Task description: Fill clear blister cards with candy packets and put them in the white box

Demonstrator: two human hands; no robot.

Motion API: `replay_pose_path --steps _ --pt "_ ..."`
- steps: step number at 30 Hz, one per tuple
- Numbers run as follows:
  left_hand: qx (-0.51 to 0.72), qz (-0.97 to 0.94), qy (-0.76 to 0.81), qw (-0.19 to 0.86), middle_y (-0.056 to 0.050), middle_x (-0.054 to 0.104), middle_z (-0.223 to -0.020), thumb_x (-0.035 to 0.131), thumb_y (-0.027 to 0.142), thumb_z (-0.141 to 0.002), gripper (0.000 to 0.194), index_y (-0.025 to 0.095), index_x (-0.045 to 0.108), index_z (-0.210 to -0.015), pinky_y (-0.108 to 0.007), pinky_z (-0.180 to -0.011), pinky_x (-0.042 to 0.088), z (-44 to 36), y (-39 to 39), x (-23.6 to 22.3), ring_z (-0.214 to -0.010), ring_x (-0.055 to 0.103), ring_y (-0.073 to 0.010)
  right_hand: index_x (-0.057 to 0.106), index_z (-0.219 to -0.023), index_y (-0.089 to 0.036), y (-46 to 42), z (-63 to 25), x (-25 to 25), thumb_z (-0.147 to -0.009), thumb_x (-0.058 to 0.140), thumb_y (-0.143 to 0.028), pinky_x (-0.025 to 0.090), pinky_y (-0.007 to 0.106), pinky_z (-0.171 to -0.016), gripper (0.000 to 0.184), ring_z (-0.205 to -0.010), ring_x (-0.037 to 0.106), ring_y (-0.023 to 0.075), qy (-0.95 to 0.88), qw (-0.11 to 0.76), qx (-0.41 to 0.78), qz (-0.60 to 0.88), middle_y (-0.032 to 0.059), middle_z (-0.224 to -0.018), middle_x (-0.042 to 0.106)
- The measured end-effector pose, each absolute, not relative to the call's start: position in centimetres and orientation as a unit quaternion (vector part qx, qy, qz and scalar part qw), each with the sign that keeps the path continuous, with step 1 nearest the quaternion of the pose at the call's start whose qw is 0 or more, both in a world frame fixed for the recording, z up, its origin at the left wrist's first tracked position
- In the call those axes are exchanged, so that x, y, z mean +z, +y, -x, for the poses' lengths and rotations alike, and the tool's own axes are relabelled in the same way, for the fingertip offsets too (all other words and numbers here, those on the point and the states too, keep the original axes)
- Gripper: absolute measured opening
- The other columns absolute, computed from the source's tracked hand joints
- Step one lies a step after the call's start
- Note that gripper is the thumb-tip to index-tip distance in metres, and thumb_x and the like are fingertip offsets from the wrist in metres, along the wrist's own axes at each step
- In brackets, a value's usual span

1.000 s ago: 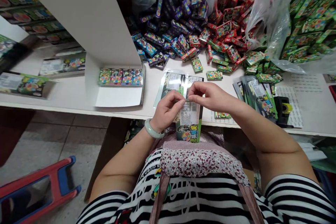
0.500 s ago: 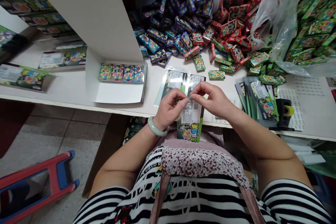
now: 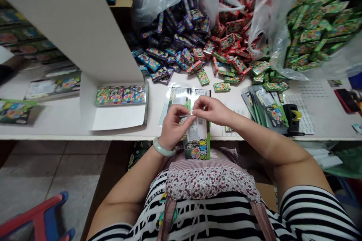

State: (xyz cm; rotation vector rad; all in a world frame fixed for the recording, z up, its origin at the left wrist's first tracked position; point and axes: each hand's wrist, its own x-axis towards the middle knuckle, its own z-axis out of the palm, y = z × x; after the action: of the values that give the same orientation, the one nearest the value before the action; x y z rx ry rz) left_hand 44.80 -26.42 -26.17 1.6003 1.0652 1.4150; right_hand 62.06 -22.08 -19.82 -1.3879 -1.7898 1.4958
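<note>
A green printed packet (image 3: pixel 198 145) stands upright against my apron at the table's front edge. My left hand (image 3: pixel 174 126) and my right hand (image 3: pixel 210 110) both pinch its top edge, fingers closed on it. A jade-coloured bangle (image 3: pixel 162 148) circles my left wrist. Flat empty packets (image 3: pixel 181 96) lie on the table just behind my hands.
A white open carton (image 3: pixel 113 116) holds a row of small boxes (image 3: pixel 120 95). Heaps of purple (image 3: pixel 175 41), red (image 3: pixel 232 41) and green small boxes (image 3: pixel 313 26) spill from clear bags at the back. A stack of packets (image 3: pixel 267 107) and a tape dispenser (image 3: pixel 292 118) lie to the right.
My view has shifted, so the table sits lower and further left in frame. Both hands stay pinched on the packet's top, now slightly closer together.
</note>
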Motion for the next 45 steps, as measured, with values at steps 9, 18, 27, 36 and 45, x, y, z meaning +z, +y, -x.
replay_pose_path --steps 9,18,27,36,45 --pt "0.389 -0.710 0.423 0.406 -0.004 0.070 -0.097 0.072 0.037 -0.083 0.026 0.021 0.066 -0.102 -0.032 -0.081 0.058 -42.9 -24.9 -24.5 -0.088 0.067 -0.0178 0.063 -0.085 -0.017 -18.9 -63.9 -22.9 -0.088 0.056 -0.022 0.044 0.023 -0.062 0.009 -0.063 0.055 0.0096 -0.554 0.063 0.698 0.449 -0.0024 -0.072 0.062" --pt "0.589 -0.357 0.591 0.420 0.000 0.068 -0.104 0.075 0.026 -0.070 0.033 0.024 0.063 -0.101 -0.022 -0.060 0.051 -37.9 -21.7 -27.7 -0.083 0.062 -0.0137 0.057 -0.136 -0.015 -14.1 -73.9 -29.5 -0.099 0.044 -0.023 0.041 0.043 -0.101 0.041 -0.123 0.050 0.0315 -0.696 0.049 0.166 0.697 0.0198 -0.137 0.055" --pt "0.541 -0.315 0.620 0.473 0.005 0.064 -0.084 0.083 0.035 -0.068 0.042 0.027 0.053 -0.096 -0.030 -0.065 0.058 -37.1 -23.0 -31.6 -0.081 0.064 -0.0153 0.065 -0.116 -0.011 -14.5 -75.0 -31.8 -0.094 0.055 -0.028 0.041 0.040 -0.101 0.029 -0.118 0.049 0.0298 -0.733 0.046 0.134 0.666 0.0185 -0.127 0.060" --pt "0.283 -0.730 0.600 0.164 -0.017 0.046 -0.140 0.067 0.045 -0.083 0.064 0.022 0.042 -0.137 -0.058 -0.115 0.037 -38.4 -23.9 -31.1 -0.138 0.041 -0.0362 0.062 -0.124 -0.013 -14.4 -75.3 -31.3 -0.088 0.068 -0.039 0.045 0.040 -0.097 0.044 -0.111 0.057 0.0281 -0.726 0.059 0.194 0.657 0.0174 -0.123 0.060" --pt "0.046 -0.835 0.515 0.190 -0.026 0.038 -0.153 0.080 0.044 -0.066 0.101 0.014 0.032 -0.149 -0.070 -0.114 0.023 -42.2 -18.0 -31.6 -0.147 0.023 -0.0509 0.047 -0.144 -0.017 -11.0 -76.7 -30.4 -0.066 0.085 -0.030 0.022 0.054 -0.118 0.088 -0.144 0.027 0.0387 -0.821 -0.018 0.211 0.530 0.0159 -0.156 0.040"
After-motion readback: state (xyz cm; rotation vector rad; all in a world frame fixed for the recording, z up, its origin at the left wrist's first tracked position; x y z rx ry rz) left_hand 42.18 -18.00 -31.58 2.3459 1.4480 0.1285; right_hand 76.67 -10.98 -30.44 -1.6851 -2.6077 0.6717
